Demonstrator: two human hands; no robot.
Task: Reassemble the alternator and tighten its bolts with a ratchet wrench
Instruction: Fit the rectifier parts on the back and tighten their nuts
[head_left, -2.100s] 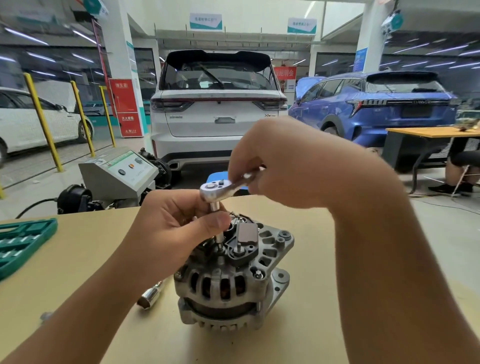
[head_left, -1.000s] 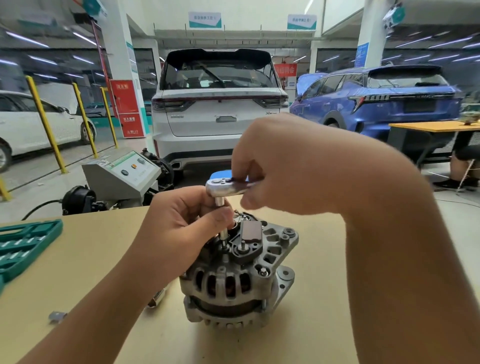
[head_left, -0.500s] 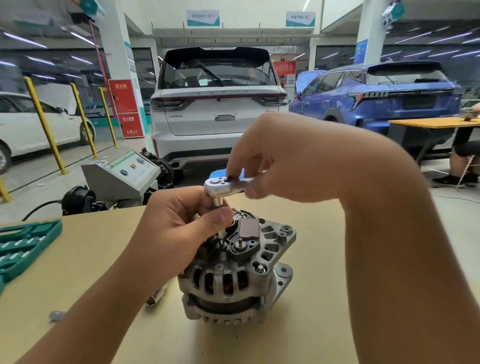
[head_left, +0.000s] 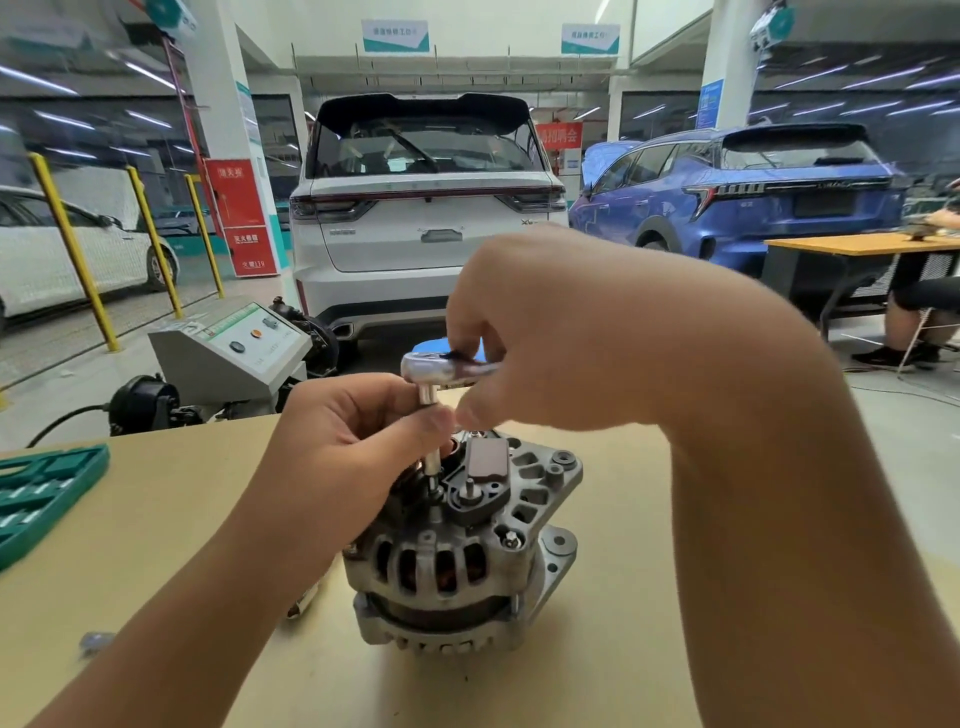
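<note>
Sitting mid-frame on the table (head_left: 649, 519), the alternator (head_left: 457, 551) is being bolted. The ratchet wrench (head_left: 441, 366), now swung left, is gripped by the right hand (head_left: 561, 332); its shaft is pinched by the left hand (head_left: 353, 441). Tightening seems underway.

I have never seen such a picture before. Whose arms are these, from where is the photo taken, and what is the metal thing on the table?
The picture comes from a camera worn on a person's head, looking forward and down, so the two arms are that person's own.

The grey metal part standing on the tan table is a car alternator, which is being put back together. The right hand grips a ratchet wrench by its handle. A thin extension bar runs from the wrench head down into the top of the alternator. The left hand pinches this bar to keep it steady.

At the left edge lies a green tool tray. Behind the table stand a grey machine and parked cars.
</note>
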